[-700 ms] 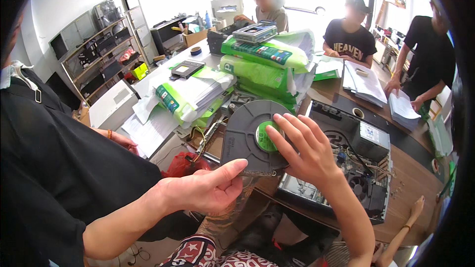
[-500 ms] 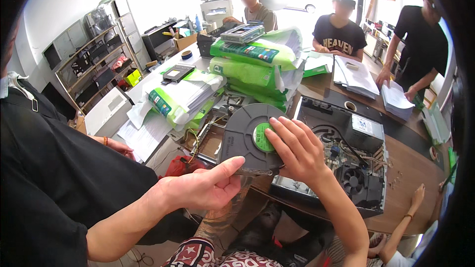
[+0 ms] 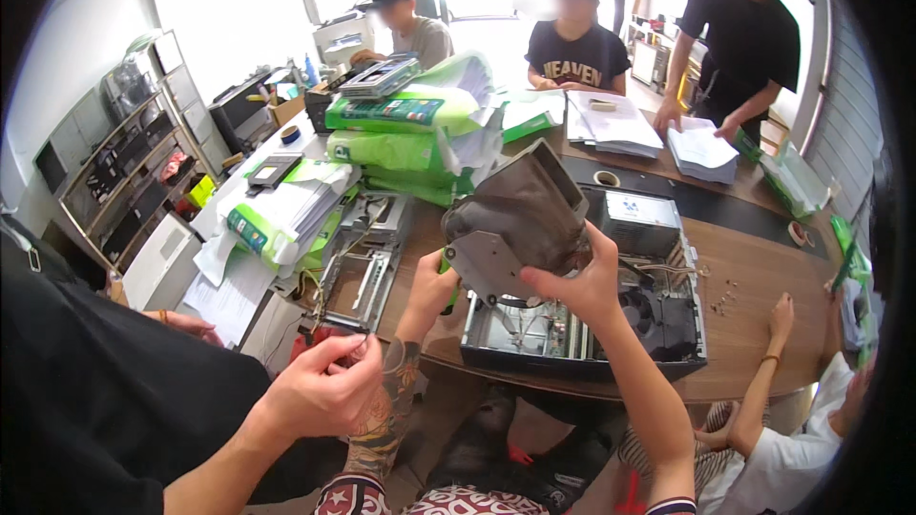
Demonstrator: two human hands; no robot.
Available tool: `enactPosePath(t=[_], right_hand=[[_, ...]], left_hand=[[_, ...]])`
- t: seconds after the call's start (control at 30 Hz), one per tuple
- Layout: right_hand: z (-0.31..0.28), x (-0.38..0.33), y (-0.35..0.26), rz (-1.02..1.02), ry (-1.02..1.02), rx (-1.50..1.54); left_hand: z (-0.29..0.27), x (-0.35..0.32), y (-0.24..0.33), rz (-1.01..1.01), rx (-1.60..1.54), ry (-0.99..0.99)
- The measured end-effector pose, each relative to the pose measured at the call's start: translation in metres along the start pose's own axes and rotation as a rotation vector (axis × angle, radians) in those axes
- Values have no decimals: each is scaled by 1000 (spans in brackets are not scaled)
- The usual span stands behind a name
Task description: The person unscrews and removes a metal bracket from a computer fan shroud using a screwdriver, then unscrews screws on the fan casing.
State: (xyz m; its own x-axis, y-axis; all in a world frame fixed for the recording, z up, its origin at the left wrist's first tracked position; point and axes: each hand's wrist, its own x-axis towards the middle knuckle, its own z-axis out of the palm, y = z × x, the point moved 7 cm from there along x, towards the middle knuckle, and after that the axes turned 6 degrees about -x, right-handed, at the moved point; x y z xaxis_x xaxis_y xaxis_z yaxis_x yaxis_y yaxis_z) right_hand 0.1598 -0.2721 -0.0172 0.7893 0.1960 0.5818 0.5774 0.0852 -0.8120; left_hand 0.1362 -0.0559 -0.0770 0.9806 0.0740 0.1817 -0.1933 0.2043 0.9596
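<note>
Our right hand (image 3: 577, 281) grips the dusty grey fan shroud (image 3: 520, 219), held tilted above the open computer case (image 3: 582, 324) on the desk (image 3: 754, 286); our left hand (image 3: 429, 291) steadies its nine o'clock edge.

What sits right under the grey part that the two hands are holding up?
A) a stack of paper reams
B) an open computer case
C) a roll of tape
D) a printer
B: the left hand and right hand grip the grey part directly above the open computer case, whose fan and wiring show.
</note>
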Motion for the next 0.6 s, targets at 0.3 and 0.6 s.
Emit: enactPosePath(t=[0.3,0.6], right_hand=[[-45,-41,40,386,194,418],[-54,-53,50,451,294,574]], left_hand=[[12,19,-53,-9,2,-9],[11,14,-58,-16,29,42]])
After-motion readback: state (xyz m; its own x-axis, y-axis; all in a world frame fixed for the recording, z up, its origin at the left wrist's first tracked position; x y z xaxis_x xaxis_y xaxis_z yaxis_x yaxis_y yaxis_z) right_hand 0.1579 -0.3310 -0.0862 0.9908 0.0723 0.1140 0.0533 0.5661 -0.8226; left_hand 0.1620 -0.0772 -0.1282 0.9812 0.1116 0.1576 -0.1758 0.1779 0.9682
